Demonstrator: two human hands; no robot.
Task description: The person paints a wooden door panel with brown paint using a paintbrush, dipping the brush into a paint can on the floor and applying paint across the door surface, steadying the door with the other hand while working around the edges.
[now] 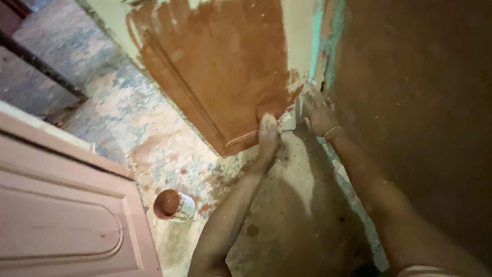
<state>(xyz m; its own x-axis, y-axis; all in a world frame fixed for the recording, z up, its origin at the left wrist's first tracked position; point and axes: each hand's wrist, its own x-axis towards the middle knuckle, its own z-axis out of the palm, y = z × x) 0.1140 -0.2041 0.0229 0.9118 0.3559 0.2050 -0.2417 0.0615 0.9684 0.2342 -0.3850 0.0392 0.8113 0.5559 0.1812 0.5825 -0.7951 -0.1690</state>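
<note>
Door panel (215,66), brown-painted, low beside the brown wall (420,102).
Its lower corner is touched by the left hand (268,134), grip closure indiscernible; the right hand (320,114) is spread flat nearby. A paint tin (173,204) is stood on the floor (287,205).

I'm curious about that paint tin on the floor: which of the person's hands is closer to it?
The left. The left hand is at the brown-painted door's lower edge, up and to the right of the paint tin. The right hand is farther right, by the wall.

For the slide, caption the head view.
Left hand and right hand work at a half-painted brown door's lower edge; paint can on floor.
</note>
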